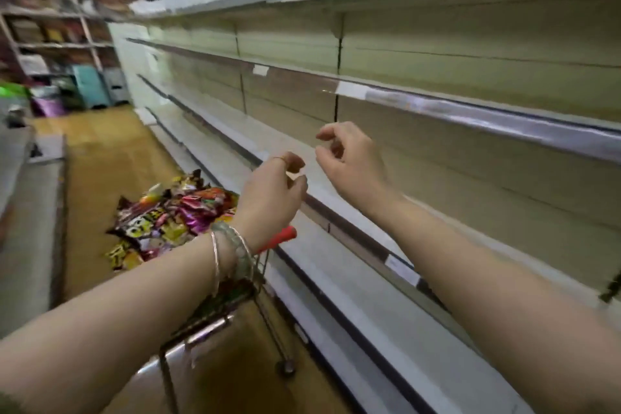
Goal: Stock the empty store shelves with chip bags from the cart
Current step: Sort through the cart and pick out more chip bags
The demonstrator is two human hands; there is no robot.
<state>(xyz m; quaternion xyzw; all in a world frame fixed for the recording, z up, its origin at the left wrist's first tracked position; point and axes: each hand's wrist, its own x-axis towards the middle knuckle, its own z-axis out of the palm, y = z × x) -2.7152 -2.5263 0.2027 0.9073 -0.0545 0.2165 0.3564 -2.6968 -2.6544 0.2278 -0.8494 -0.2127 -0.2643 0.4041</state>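
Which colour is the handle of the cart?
Red; the cart handle shows best in the head view.

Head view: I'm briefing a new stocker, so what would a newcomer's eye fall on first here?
The long bare shelves fill the right side, tier on tier with nothing on them. At lower left, a bright heap of chip bags tops the cart beside them. In the middle, the left hand and right hand are raised before the shelves, fingers loosely curled, holding nothing.
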